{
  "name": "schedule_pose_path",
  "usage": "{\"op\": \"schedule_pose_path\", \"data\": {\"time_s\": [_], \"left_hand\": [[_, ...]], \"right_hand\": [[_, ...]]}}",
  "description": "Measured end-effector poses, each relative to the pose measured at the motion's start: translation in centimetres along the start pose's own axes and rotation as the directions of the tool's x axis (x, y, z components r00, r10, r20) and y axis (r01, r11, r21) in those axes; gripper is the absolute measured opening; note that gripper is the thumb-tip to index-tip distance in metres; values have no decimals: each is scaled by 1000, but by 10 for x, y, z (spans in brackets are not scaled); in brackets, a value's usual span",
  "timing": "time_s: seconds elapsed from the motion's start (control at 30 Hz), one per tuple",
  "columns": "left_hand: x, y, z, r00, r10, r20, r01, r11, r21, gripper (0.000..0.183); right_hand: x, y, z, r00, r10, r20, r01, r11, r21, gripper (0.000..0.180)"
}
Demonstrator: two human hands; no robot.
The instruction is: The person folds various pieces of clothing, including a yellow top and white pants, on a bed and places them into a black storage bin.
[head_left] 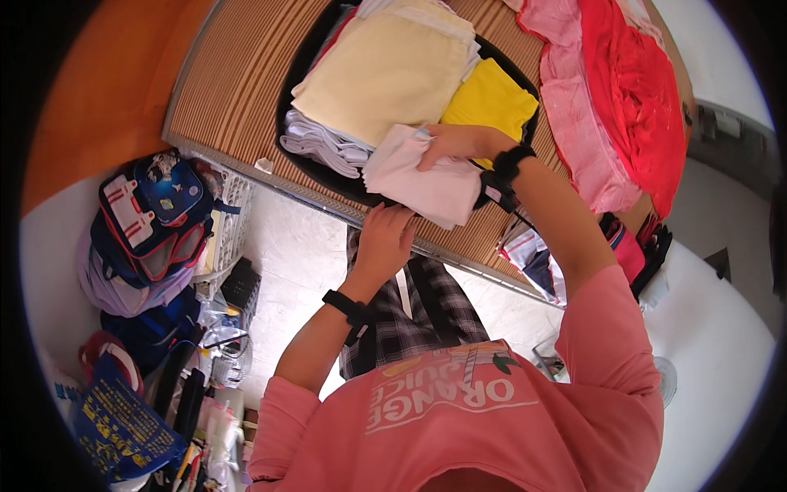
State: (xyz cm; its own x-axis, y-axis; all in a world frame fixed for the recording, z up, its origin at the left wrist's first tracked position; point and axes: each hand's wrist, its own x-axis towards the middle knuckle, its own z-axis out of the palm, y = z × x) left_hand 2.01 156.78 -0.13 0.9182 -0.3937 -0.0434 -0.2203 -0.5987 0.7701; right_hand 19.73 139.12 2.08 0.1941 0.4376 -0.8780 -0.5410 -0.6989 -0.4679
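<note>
A black open suitcase or case (288,92) lies on the striped mat, packed with folded clothes. Over its near edge rests a stack of folded pale pink cloth (424,178), with my right hand (458,144) pressed on top; the thumb and fingers are partly spread. My left hand (387,234) is at the case's near edge, just below the pale stack, and its fingertips touch there; whether it grips the rim cannot be seen. Folded cream cloth (387,74) fills the middle, a yellow cloth (492,101) lies to the right, and white folded cloth (323,144) sits at the left.
The striped mat (227,80) covers the table. Red fabric (639,98) and pink fabric (578,129) are heaped at its right. Folded garments (532,255) are by the near right edge. Backpacks (154,215) and a white plastic basket (233,209) stand left of the table.
</note>
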Motion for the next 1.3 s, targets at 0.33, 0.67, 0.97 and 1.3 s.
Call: {"op": "schedule_pose_path", "data": {"time_s": [0.33,0.67,0.97,1.3], "left_hand": [[36,53,-49,914,-402,60,314,604,-732,46],[62,102,-46,921,-372,-116,308,878,-367,60],[69,107,-39,883,-456,110,433,702,-565,63],[66,100,-58,856,-314,411,494,261,-829,69]], "right_hand": [[-67,59,17,966,-227,-121,222,499,838,53],[-82,104,55,867,-320,-383,472,273,838,47],[-85,115,67,868,-290,-404,468,202,860,46],[-68,128,80,725,-634,-267,133,-252,959,57]]}}
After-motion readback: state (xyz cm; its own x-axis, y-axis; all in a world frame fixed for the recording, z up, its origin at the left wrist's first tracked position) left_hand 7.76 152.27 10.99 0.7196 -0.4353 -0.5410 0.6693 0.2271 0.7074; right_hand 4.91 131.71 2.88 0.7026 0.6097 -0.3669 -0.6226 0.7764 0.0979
